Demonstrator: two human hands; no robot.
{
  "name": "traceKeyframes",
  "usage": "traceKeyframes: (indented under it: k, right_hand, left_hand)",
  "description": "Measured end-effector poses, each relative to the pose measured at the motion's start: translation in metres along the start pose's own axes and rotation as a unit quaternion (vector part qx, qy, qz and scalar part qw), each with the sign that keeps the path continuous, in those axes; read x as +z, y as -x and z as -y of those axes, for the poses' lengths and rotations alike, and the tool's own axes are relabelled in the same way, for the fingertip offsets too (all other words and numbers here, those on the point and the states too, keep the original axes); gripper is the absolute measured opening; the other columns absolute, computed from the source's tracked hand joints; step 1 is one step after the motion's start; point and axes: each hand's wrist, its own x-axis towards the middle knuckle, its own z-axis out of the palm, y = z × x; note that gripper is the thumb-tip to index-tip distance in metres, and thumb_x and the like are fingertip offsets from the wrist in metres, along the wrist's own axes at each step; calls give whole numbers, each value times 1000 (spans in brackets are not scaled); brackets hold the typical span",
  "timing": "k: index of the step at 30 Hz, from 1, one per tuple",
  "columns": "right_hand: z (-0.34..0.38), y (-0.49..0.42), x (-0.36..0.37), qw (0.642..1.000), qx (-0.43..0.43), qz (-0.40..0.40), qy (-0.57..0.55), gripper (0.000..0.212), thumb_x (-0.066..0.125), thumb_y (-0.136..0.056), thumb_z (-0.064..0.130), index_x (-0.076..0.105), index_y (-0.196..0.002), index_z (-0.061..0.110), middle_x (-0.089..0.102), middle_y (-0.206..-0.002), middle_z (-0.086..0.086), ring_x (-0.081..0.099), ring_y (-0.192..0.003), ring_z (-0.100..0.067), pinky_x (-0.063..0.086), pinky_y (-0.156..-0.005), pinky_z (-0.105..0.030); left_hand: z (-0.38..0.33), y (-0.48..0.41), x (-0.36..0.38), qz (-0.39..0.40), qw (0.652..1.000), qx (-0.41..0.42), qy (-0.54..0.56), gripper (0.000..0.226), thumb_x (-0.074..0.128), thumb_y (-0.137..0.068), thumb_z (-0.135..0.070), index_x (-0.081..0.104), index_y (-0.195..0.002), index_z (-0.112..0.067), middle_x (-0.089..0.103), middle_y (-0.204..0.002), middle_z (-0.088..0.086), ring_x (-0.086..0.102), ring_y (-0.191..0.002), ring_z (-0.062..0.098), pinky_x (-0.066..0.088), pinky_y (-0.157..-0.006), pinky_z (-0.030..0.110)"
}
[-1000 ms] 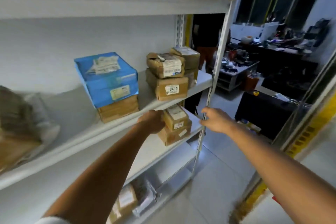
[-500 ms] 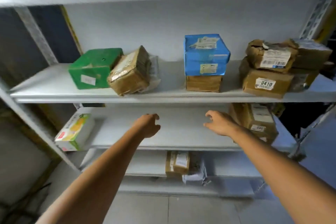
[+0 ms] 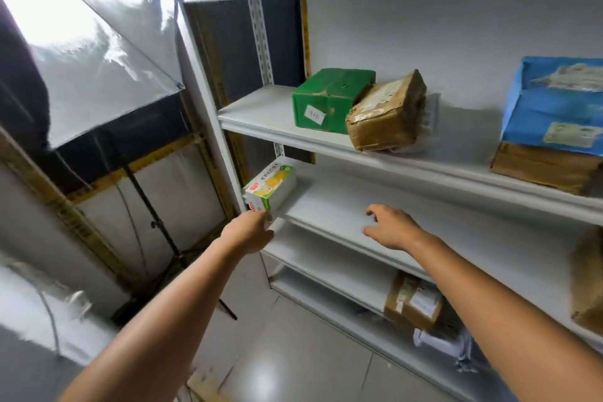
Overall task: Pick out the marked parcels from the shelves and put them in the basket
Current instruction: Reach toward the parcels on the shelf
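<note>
**Step in hand: reaching for a parcel at the left end of the middle shelf**

The left hand (image 3: 248,232) was extended to the lower front corner of the white-and-green carton (image 3: 270,187), which lay at the far left of the middle shelf (image 3: 342,202), close to the upright post (image 3: 208,127). Its fingers pointed away from the camera. Whether they touched or gripped the carton could not be determined. The right hand (image 3: 391,228) hovered above the bare part of the same shelf with fingers loosely spread, holding nothing.

Other parcels were on the upper shelf (image 3: 261,111):
- a green box (image 3: 329,98) with a small white label on its front
- a taped brown parcel (image 3: 386,114) leaning against the green box
- a blue parcel (image 3: 554,104) stacked on a brown box (image 3: 545,168)

A further brown parcel (image 3: 412,303) lay on a lower shelf. The basket was not in view.

Recommended procedure:
1. Confirm the marking before lifting. No mark could be read on the carton from this view.
2. Draw the carton forward, clear of the post, then close the fingers over its top and the thumb under its front edge.
3. Bring the free right hand to the carton's right face as support. The carton appeared light and rigid, so firm squeezing was probably unnecessary.
4. Lift it clear of the shelf lip before turning towards the basket.
</note>
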Motion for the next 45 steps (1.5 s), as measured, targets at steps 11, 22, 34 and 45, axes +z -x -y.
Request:
traceKeyframes:
  k: [11,22,34,45]
  right_hand:
    - [101,-88,55,997,-61,46,15,51,61,-93,34,51,-139,17,58,-136,-11,54,-123,-30,44,-100,-35]
    - [142,-235,117,998,-3,68,15,50,61,-92,34,52,-139,17,57,-137,-8,53,-125,-28,43,-100,-33]
    - [148,-371,192,988,37,22,-147,47,65,-93,33,54,-136,15,58,-137,-7,53,-127,-25,40,-99,-30]
    - [142,-439,246,923,121,7,-365,58,77,-84,24,51,-135,16,56,-122,1,57,-109,-16,46,-84,-25]
  left_hand:
    - [103,-40,7,5,997,-62,37,42,54,-95,-29,52,-137,-23,57,-133,5,56,-117,21,41,-80,26]
    - [184,-205,37,53,996,-47,45,43,55,-96,-34,50,-138,-26,54,-136,6,55,-119,24,50,-94,37]
    - [210,-353,80,24,978,-62,199,46,60,-94,-33,53,-137,-19,59,-134,9,57,-119,25,49,-101,41]
    - [201,-423,128,53,931,-91,350,59,63,-95,-38,41,-147,-18,54,-137,7,57,-91,13,39,-51,12]
